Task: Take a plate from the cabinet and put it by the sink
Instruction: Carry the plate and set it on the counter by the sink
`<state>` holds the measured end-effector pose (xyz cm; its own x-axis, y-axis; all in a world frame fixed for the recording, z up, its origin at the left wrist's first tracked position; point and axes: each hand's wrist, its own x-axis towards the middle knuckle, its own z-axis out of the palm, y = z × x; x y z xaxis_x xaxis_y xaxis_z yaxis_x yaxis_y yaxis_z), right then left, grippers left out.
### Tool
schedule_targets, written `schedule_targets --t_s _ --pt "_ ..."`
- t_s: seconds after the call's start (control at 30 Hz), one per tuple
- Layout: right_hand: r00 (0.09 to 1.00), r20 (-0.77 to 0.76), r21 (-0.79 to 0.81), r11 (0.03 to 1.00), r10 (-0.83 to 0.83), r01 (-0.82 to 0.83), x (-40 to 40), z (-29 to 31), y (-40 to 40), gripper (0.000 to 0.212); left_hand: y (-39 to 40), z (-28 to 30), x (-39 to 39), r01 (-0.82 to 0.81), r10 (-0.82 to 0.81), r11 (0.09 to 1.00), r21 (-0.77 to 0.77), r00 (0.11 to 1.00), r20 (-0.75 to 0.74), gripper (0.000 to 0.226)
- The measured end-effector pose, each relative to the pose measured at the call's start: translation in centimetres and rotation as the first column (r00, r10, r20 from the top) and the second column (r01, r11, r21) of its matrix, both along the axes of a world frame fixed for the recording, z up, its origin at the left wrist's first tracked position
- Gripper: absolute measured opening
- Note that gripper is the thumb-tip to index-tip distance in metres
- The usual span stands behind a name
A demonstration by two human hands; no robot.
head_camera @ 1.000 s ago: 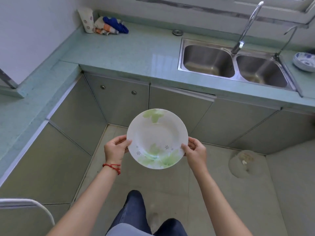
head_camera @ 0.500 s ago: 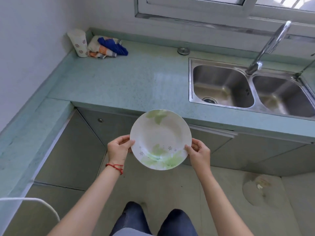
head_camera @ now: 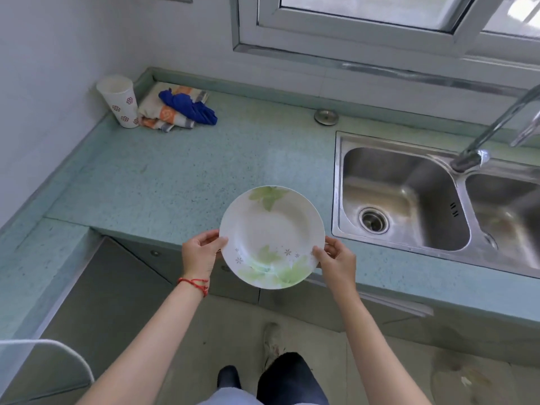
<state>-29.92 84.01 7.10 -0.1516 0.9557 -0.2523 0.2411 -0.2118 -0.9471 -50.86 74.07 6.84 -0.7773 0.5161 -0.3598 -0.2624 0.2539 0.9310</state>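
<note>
White glazed plate (head_camera: 271, 236) with green leaf print and small star flowers, held face up over the front edge of the desk (head_camera: 187, 182), just left of the steel sink (head_camera: 403, 200) and not yet set down. Left hand (head_camera: 200, 252) clamped on the rim on the side away from the sink, thumb on top; right hand (head_camera: 336, 260) clamped on the sink-side rim, fingertips only. Risks, as judged: glossy rim held by thin pinches could slip, and half the plate hangs beyond the desk edge, so a drop would reach the floor; lowering short of the desk could knock the underside against the edge and chip it; placing too far toward the sink could leave the rim overhanging the basin and tipping in. Paper cup (head_camera: 119, 102) and folded cloths (head_camera: 178, 111) lie well away from the sink, no obstruction.
</note>
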Motion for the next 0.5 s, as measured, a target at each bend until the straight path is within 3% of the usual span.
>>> schedule_targets --t_s 0.5 --pt "0.997 0.055 -0.088 0.995 0.058 -0.053 -5.9 -2.3 10.5 0.024 9.6 -1.4 -5.4 -0.027 0.027 0.997 -0.069 1.0 -0.002 0.023"
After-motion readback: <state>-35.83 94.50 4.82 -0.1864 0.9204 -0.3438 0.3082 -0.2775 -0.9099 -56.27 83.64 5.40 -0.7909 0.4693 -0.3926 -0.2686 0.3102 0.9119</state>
